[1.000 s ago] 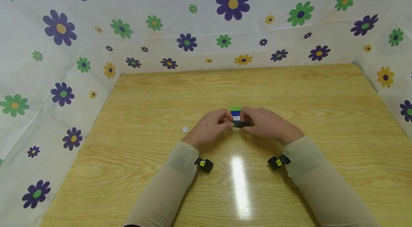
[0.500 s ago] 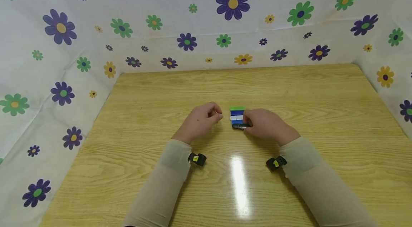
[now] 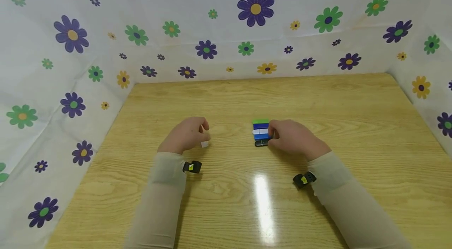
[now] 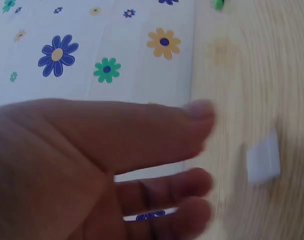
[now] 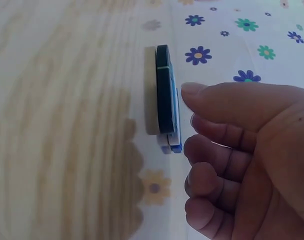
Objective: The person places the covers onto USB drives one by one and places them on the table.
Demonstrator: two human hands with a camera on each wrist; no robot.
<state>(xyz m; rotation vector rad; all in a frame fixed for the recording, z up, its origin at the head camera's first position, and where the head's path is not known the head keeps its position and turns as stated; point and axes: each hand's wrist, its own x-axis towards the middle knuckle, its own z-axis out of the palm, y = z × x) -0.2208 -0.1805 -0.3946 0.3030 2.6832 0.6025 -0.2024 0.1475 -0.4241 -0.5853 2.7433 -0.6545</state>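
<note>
Five-colour row of small capped sticks, perhaps USB sticks, lies mid-table in the head view: a green stick [image 3: 260, 121] farthest, then a dark blue stick [image 3: 260, 126], a white stick [image 3: 259, 131], a blue stick [image 3: 260, 137] and a black stick [image 3: 261, 143] nearest. My right hand [image 3: 291, 136] hovers at the row's right end, fingers loosely bent; the right wrist view shows nothing in its grasp beside the black stick [image 5: 164, 95]. My left hand [image 3: 187, 135] is above a small white block [image 3: 205, 144]. In the left wrist view a gap separates its fingers from the white block [image 4: 263, 159].
The wood-grain table [image 3: 226, 100] meets a flower-patterned white cloth [image 3: 226, 25] at its back and sides. A bright light reflection [image 3: 264, 206] lies on the tabletop in front of the row.
One second ago both hands held the black stick by the row. It now lies at the near side, released. My left hand has moved left to the white block; my right hand stayed nearby.
</note>
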